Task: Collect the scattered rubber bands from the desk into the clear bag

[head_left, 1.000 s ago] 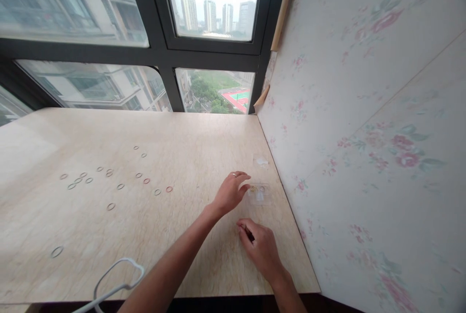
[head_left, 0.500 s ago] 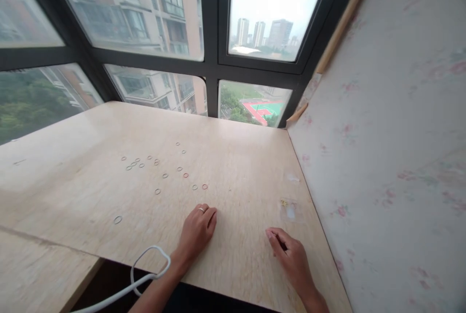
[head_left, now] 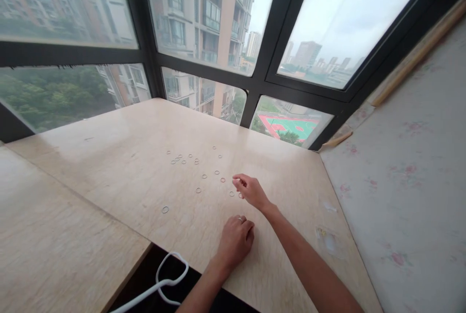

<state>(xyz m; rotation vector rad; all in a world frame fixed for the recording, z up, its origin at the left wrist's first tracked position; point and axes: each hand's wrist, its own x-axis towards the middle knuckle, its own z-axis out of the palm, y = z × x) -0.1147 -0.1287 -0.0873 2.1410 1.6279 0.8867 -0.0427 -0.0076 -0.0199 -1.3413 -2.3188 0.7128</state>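
Note:
My left hand [head_left: 236, 242], with a ring on one finger, rests curled on the pale tabletop [head_left: 120, 182]; whatever its fingers may hold is hidden. Farther forward, my right hand [head_left: 252, 189] hovers over the rings with its fingers bent together, and their contents are too small to make out. Just left of its fingertips lies a red ring [head_left: 223, 180]. A thin ring [head_left: 231, 194] lies below them, beside another reddish ring [head_left: 241, 196] partly near the hand. Several thin, dark rings are scattered to the left, among them a larger one [head_left: 165, 209].
Small clear plastic bags [head_left: 330, 242] lie at the right near the papered wall [head_left: 411, 196]. A white cable [head_left: 165, 282] loops over the dark gap at the front edge. Dark-framed windows [head_left: 204, 77] border the back.
The view has swung left. My right hand has moved from near the plastic bags forward and left to the rings. My left hand stays curled on the tabletop.

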